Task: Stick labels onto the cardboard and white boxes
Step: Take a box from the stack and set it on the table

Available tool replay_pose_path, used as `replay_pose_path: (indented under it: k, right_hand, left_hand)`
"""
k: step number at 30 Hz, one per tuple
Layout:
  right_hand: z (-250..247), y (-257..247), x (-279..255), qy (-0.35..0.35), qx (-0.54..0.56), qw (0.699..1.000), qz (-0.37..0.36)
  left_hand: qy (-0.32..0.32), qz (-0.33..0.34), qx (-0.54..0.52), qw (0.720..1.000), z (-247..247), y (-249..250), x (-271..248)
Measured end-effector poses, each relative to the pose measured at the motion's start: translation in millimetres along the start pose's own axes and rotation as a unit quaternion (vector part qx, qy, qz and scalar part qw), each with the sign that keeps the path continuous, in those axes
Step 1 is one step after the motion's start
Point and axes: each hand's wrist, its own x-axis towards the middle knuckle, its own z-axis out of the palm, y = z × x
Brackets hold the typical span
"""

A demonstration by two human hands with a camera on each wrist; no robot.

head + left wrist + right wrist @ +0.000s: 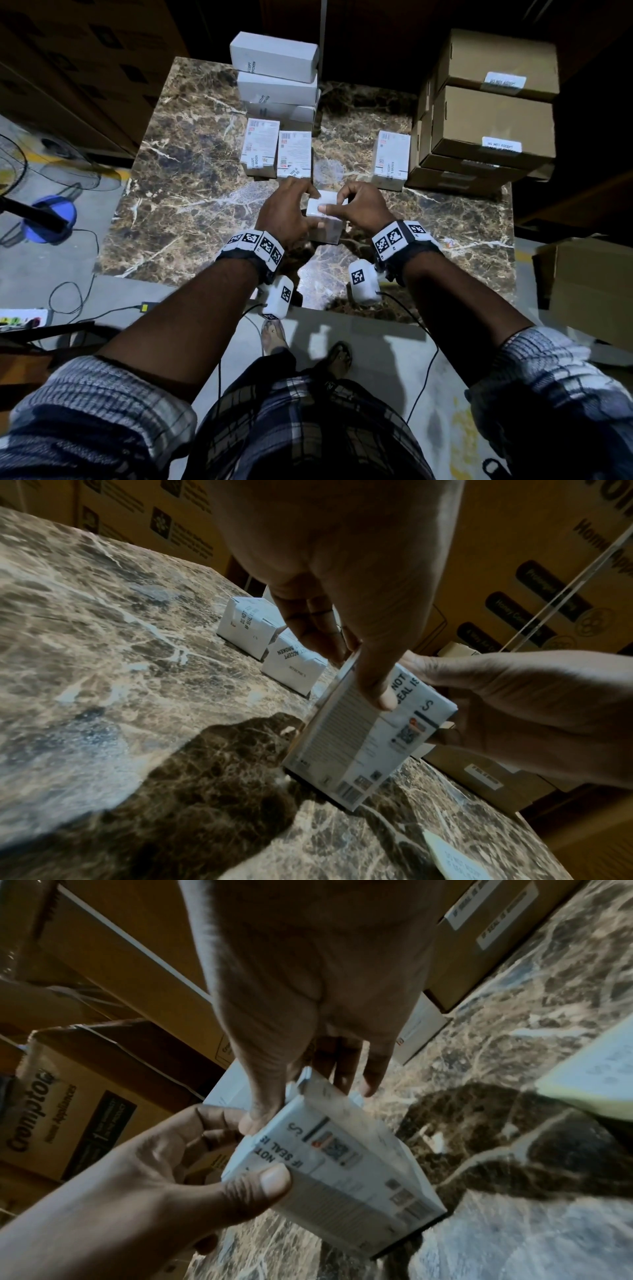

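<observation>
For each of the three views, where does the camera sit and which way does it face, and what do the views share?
Head: worn on the head, looking down at the marble table; both forearms and feet show.
Left wrist: looks along the left hand at the small white box.
Right wrist: looks along the right hand at the same box.
Shared: both hands gripping that box, its seal label showing in both wrist views.

White box [323, 219], black print; brown veined marble table [191, 192]; plaid sleeves [102, 411].
</observation>
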Motion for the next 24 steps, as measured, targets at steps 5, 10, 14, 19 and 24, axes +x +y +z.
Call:
replay_pose_path:
  k: [5,10,14,19,24]
  right_hand:
    - [4.2,1.2,-0.8,0.019,-0.004,1.0,-0.005]
    - [8.7,1.4,-1.8,0.075,-0.009,0.997,-0.004]
    - [18.9,-1.4,-8.2,0.128,-0.048,0.991,-0.012]
    - [27.9,-3.6,-14.0,0.107,-0.06,0.992,-0.014]
    - [27.0,-7.5,-10.6,0.139,-0.035,0.99,-0.009]
  left_hand:
    - [-0.008,0.001,0.004,1.0,0.4,-1.8,-2.4]
    - [-0.012,-0.012,-0.019,1.0,3.5,-1.2,0.4]
    - [-0.011,-0.015,-0.03,0.999,4.3,-2.7,2.6]
    - [-0.017,-0.013,-0.036,0.999,3.7,-3.7,-0.5]
    - [-0.016,-0.013,-0.032,0.999,4.5,-2.6,-2.0]
